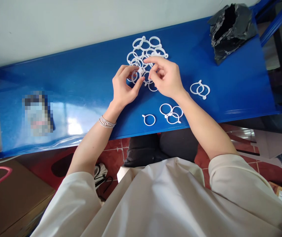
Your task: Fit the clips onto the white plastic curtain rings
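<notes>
A blue bench [86, 75] stands by a pale wall [57, 26]. From far away, I see a pile of white rings [145, 50] by both hands, maybe for easy reach. My left hand [141, 73] curls by a ring's tab [141, 70]; I can't tell if it pinches. My right hand [147, 67] points, other fingers folded, maybe holding something. Six loose rings [172, 113] lie right and behind it, perhaps kept apart.

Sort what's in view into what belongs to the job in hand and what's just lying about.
Likely part of the job:
pile of white rings, with the left hand and right hand at it
overlapping pair of rings
cluster of three rings
single ring

Apparently just lying about:
blurred-out object, far left
black plastic bag, far right, though its use is unclear
</notes>
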Demonstrator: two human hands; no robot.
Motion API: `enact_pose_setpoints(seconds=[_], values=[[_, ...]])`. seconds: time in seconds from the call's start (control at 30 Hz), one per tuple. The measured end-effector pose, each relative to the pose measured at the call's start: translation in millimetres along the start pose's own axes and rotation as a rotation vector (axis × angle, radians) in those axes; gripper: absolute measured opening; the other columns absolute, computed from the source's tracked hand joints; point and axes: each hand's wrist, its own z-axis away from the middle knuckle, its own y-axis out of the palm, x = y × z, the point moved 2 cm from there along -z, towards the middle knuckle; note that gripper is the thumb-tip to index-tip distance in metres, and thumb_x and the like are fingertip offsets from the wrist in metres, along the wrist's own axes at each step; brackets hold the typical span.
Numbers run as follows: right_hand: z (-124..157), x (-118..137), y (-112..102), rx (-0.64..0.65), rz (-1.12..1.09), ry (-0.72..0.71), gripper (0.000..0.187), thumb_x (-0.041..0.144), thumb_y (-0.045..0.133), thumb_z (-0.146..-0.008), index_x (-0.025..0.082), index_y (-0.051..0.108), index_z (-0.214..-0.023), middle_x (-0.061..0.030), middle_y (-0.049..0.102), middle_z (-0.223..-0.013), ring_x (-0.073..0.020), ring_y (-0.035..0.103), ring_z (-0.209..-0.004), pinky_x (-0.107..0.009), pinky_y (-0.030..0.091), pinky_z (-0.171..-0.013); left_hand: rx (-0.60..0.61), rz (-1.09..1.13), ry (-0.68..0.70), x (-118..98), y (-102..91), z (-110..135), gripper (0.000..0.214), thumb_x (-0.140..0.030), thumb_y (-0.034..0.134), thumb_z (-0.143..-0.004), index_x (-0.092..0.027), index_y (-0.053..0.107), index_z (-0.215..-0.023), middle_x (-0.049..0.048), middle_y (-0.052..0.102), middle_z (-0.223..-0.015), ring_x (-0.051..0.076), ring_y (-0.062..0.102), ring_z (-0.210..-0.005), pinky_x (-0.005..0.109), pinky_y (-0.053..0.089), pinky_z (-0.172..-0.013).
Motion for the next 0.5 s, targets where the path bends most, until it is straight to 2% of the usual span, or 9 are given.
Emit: enact_pose_setpoints(seconds=[0.1,0.2,0.4,0.5], values=[[-1.2,-0.2,-4.5,-0.057,-0.022,0.028,0.045,0.055,0.051,-0.116,0.024,0.069,-0.143,-0.0072,0.080,-0.107,-0.0207,0.075,-0.074,-0.036,0.064,-0.078,0.001,0.024,-0.033,2.5,-0.6,-0.4,0.060,-0.082,0.069,-0.096,-0.032,0.074,-0.129,0.0114,0.075,-0.118,0.029,0.079,-0.108,0.049,0.068,-0.101],[-1.9,-1.9,-5.3,-0.072,-0.032,0.048,0.045,0.056,0.054,-0.114,0.023,0.070,-0.140,-0.0075,0.080,-0.105,-0.0221,0.076,-0.075,-0.037,0.065,-0.080,-0.014,0.002,-0.005,2.6,-0.9,-0.6,0.059,-0.082,0.069,-0.096,-0.032,0.075,-0.127,0.0111,0.075,-0.116,0.027,0.079,-0.104,0.048,0.069,-0.097],[-2.2,-10.4,-0.3,-0.014,0.020,0.009,0.049,0.061,0.049,-0.116,0.024,0.066,-0.143,-0.0078,0.079,-0.108,-0.0239,0.078,-0.087,-0.036,0.064,-0.083,0.007,-0.015,0.036,0.9,-0.8,-0.3,0.062,-0.084,0.067,-0.094,-0.033,0.075,-0.128,0.0100,0.074,-0.111,0.029,0.078,-0.106,0.049,0.069,-0.098],[-2.1,-9.8,-0.2,0.008,0.033,0.018,0.049,0.062,0.050,-0.115,0.023,0.067,-0.139,-0.0082,0.079,-0.107,-0.0232,0.078,-0.084,-0.036,0.064,-0.083,0.030,0.002,0.029,-1.8,-0.9,-0.6,0.062,-0.084,0.068,-0.093,-0.032,0.076,-0.125,0.0099,0.073,-0.108,0.029,0.076,-0.104,0.050,0.067,-0.099]])
